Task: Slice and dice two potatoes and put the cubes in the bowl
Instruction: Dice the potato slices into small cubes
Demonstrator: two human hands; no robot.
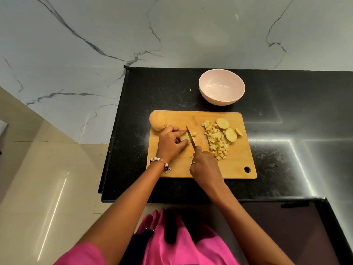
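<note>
Two hands work on the cutting board [233, 167]: left hand [171, 143] pinches a potato piece [184, 137], right hand [205, 168] grips the knife [191, 138].

Clothing: you wear a bright pink top [179, 243], short-sleeved, its left sleeve [80, 254] showing at 7 o'clock of the view.
Trim: a dark strip [170, 226] runs down the front of the top at 6 o'clock.
Left wrist: a bracelet [161, 163] of white pearly beads with small dark and clear charms.
Right hand [205, 167]: a thin silver ring [193, 163] on one finger.
Forearms: both bare.
</note>
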